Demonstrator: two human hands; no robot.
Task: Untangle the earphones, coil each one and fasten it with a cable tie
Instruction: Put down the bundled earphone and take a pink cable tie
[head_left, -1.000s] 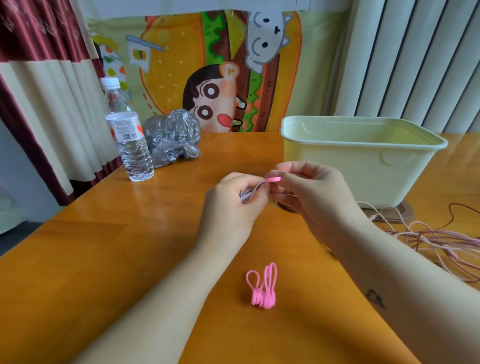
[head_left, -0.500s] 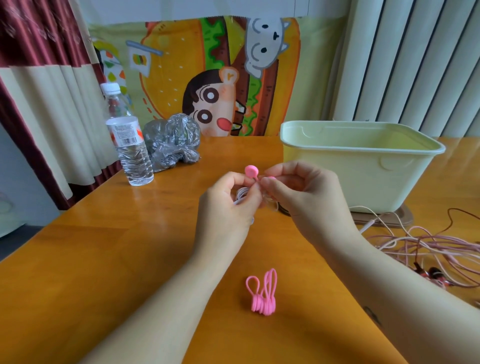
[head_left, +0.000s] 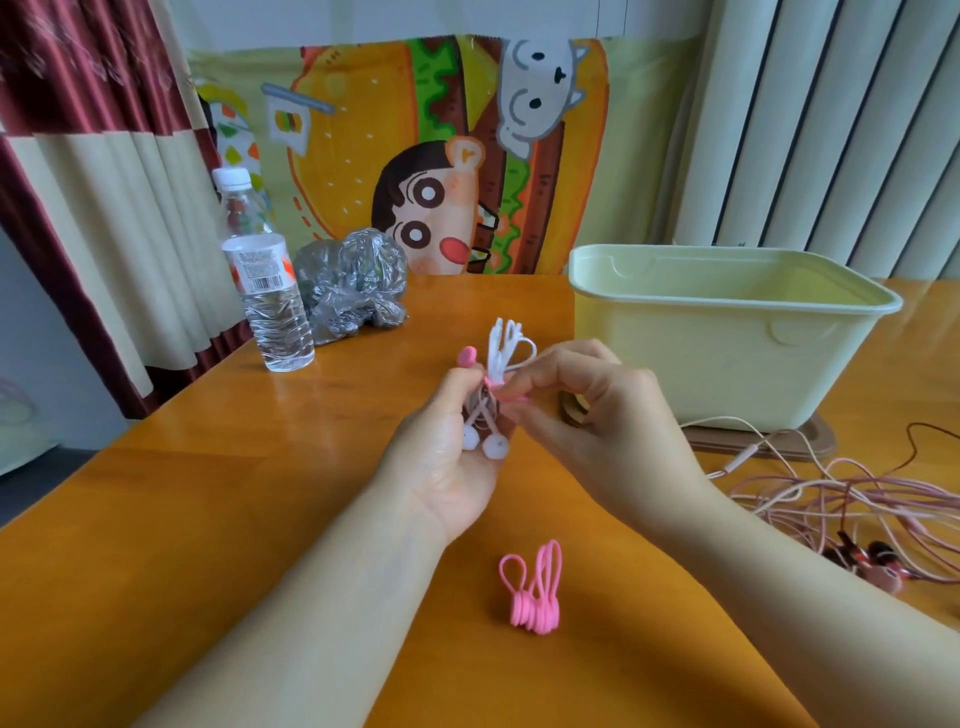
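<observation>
The left hand (head_left: 447, 462) holds the small bundle of white earphone wire (head_left: 506, 345) above the orange wooden desk (head_left: 208, 519), fingers (head_left: 451, 400) curled round its lower part, where two round buds hang. The right hand (head_left: 597, 410) pinches the soft pink rubber cable tie (head_left: 466, 356) at the bundle's middle. To do this well, pull the tie snug round the middle while the left hand squeezes, so no loops slip out. A messy pile of pink wires (head_left: 852, 499) waits at the right.
</observation>
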